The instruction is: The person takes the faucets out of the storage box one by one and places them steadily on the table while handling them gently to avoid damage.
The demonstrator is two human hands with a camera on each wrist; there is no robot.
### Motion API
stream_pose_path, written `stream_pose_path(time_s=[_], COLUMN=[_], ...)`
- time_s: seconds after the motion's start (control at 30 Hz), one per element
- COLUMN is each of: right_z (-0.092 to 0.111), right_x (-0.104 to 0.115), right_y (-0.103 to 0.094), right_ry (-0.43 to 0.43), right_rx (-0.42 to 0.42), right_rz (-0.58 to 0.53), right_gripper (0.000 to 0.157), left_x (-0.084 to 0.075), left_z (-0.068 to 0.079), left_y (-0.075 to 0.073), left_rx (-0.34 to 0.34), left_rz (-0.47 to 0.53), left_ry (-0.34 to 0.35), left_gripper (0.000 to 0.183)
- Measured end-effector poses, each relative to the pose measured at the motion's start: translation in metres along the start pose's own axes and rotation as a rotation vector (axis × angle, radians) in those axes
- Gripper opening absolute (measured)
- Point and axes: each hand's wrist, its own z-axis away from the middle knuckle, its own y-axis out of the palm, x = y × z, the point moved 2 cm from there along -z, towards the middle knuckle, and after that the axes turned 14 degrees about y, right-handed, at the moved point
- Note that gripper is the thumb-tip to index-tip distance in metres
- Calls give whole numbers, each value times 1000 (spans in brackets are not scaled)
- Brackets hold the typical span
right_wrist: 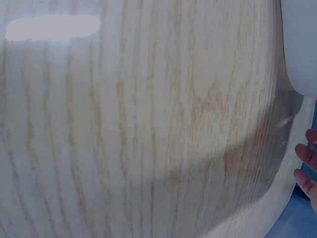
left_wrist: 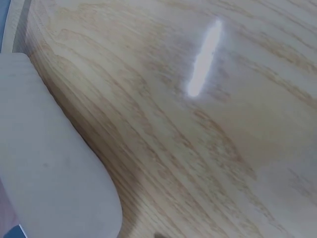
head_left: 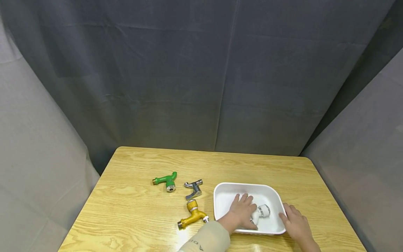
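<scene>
A white plastic tray (head_left: 230, 188) stands on the table in the head view, and its rounded edge also shows at the side of both wrist views. My left hand (head_left: 241, 212) reaches into it with fingers extended and spread. Beside that hand lies a white faucet (head_left: 263, 210) with a silver-ringed knob, part of its body hidden by the hand. My right hand (head_left: 296, 222) is at the tray's right rim, thumb close to the edge and fingers loosely bent. Three fingertips of it appear beside the tray in the right wrist view.
Left of the tray, a yellow faucet (head_left: 194, 215), a small chrome faucet (head_left: 196, 189) and a green faucet (head_left: 168, 179) lie on the wood-grain table (head_left: 132, 203). A dark grey curtain (head_left: 173, 87) hangs behind the table, with lighter cloth at both sides.
</scene>
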Motion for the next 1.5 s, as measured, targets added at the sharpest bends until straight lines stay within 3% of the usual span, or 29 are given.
stream_pose_path(time_s=[0.37,0.8,1.07,1.5], right_z=[0,1,-1,-1], right_x=[0,0,-1,-1], right_y=[-1,-1,0,0], right_ry=[0,-13,16,18], right_rx=[1,-24,17,15], right_rz=[0,-1,12,12], right_gripper=[40,39,42,43], left_x=[1,2,2,5], left_z=[0,2,3,4], left_y=[0,3,6,8], left_rx=[28,13,-17,-68], left_rz=[-12,-2,-5,31], left_ry=[4,-47,-61,-48], left_gripper=[69,72,71,69])
